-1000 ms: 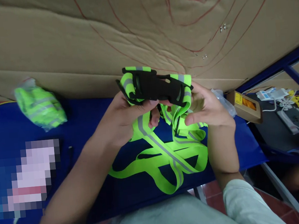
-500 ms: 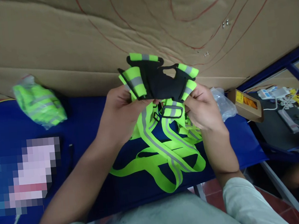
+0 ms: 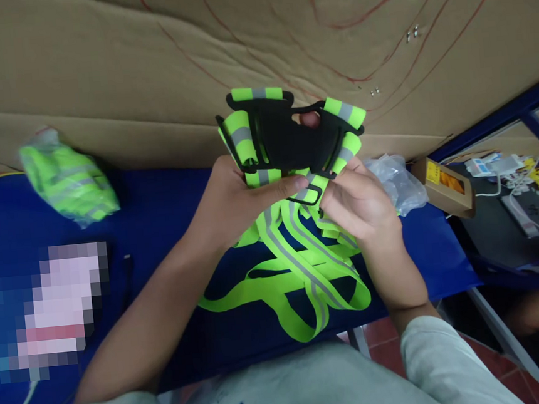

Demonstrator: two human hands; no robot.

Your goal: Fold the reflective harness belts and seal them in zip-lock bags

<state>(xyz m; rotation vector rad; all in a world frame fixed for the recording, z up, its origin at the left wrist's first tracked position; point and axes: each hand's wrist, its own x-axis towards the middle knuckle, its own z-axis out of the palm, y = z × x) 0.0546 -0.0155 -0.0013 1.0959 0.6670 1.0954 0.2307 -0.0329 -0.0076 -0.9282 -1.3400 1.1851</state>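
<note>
Both hands hold a reflective harness raised above the blue table (image 3: pixel 179 354). Its black plastic plate (image 3: pixel 287 140) has neon-yellow straps with grey stripes looped through its slots. My left hand (image 3: pixel 226 199) grips the plate's lower left side, thumb stretched across onto a black strap slider (image 3: pixel 309 195). My right hand (image 3: pixel 361 197) closes around the straps at the plate's lower right; some of its fingers are hidden behind them. A fingertip shows through the plate's opening. The long straps (image 3: pixel 303 268) hang down and lie in crossed loops on the table.
A clear bag of folded neon-yellow straps (image 3: pixel 72 181) lies at the left, above a pixelated device (image 3: pixel 61 302) with a white cable. A crumpled clear bag (image 3: pixel 397 184) and a small cardboard box (image 3: pixel 445 183) sit at the right. A cardboard wall (image 3: pixel 97 66) stands behind.
The left thumb has come forward across the front onto the slider. The right hand has turned a little, and a fingertip now shows through the plate's opening.
</note>
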